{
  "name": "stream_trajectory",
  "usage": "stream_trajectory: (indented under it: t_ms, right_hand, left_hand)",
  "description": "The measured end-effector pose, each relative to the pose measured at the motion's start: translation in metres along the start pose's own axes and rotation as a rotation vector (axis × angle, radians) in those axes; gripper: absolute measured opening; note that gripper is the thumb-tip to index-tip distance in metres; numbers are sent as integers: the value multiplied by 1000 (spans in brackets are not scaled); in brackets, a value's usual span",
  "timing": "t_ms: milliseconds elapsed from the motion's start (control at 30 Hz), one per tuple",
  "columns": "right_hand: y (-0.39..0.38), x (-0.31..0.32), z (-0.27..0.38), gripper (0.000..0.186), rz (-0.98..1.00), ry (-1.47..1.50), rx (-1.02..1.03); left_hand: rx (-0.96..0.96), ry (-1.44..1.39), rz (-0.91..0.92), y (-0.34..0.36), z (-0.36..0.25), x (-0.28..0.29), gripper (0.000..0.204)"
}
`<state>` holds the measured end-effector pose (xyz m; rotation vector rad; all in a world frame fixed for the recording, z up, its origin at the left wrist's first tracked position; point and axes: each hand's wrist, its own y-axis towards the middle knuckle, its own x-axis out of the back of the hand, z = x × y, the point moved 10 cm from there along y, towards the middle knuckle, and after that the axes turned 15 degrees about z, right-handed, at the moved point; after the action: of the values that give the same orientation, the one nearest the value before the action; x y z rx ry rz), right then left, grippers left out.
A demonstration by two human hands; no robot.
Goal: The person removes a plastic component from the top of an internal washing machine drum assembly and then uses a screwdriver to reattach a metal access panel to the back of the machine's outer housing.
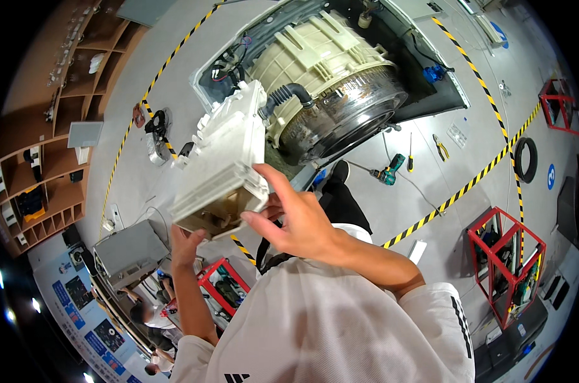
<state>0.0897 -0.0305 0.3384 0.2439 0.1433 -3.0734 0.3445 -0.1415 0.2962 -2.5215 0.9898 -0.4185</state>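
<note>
I see the box (229, 142) just left of the tub (305, 57), long axis slanting away from the person (340, 313), open end nearest them. The right hand (302, 221) grasps that end nearer the tub; the left hand (185, 246) grasps it farther off, fingers partly hidden.

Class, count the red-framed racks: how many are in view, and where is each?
3: one rack at the lower right, a second rack near the upper right edge, and a third rack just right of the left forearm. Others may be hidden.
</note>
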Motion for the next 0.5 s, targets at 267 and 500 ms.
stream_trajectory:
  t_ms: [267, 500]
  right_hand:
    - [-55, 9, -58, 71, -248, -1, -26]
    - [-79, 27, -126, 71, -455, 249, -184]
  left_hand:
    - [-24, 231, 93, 7, 24, -66, 61]
    - [-298, 456, 76, 19, 2, -120, 59]
